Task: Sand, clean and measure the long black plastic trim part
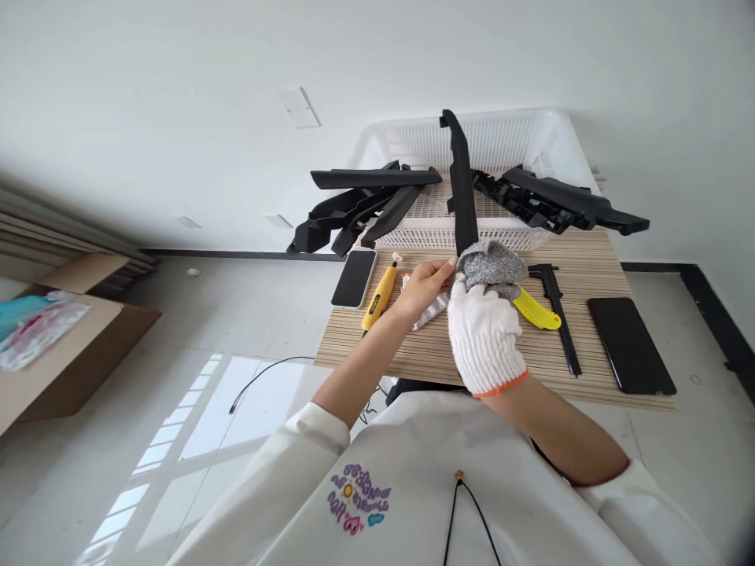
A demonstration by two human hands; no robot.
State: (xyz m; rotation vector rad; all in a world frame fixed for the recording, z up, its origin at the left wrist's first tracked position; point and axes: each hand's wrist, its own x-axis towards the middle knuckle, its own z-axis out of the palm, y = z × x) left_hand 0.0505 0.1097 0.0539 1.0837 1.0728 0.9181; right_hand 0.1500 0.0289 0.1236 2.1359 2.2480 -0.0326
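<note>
My right hand (484, 334) wears a white knit glove with an orange cuff. A grey glove (491, 263) covers its fingertips, and its fingers are hidden under it. My bare left hand (425, 284) pinches the edge of the grey glove. Both hands are over a small wooden table (590, 259). A long black plastic part (461, 181) stands just behind the hands, leaning on a white basket (507, 137). A crumpled white wrapper (429, 313) lies under my left hand.
Several black plastic parts (359, 206) lie across the basket rim, more of them (554, 200) on the right. The table holds a white-edged phone (355, 278), a yellow tool (381, 295), a yellow utility knife (536, 310), a black caliper (560, 314) and a dark phone (630, 344). A cardboard box (53, 346) stands left.
</note>
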